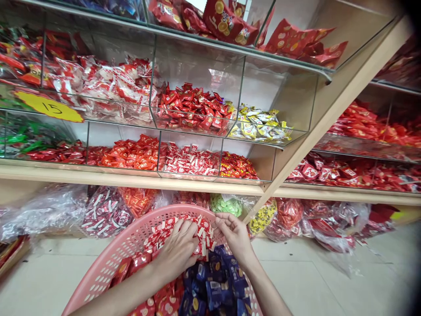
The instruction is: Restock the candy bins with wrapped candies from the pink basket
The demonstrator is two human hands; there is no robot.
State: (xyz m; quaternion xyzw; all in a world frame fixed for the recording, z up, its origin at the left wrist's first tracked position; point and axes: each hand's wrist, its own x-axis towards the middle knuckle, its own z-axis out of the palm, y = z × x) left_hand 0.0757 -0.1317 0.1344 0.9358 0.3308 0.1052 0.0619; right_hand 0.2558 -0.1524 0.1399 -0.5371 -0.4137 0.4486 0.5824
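Observation:
A pink perforated plastic basket (pixel 94 259) stands below me. At its far side lies a clear bag of red-and-white wrapped candies (pixel 161 230). My left hand (pixel 180 245) rests on top of this bag, its fingers curled and gripping it. Beside the basket's far right rim, my right hand (pixel 234 235) pinches the bag's edge between thumb and fingers. Closer to me in the basket are dark blue candy packets (pixel 217 287) on the right and red packets (pixel 167 300) on the left. My left fingertips are partly hidden in the bag's folds.
Clear shelf bins hold red candies (pixel 194 105), yellow-and-white candies (pixel 259 123) and other sweets. A yellow price tag (pixel 49 106) reads 15. Under the wooden shelf edge (pixel 108 176), bags of candies (pixel 107 213) lie on the tiled floor (pixel 296 276).

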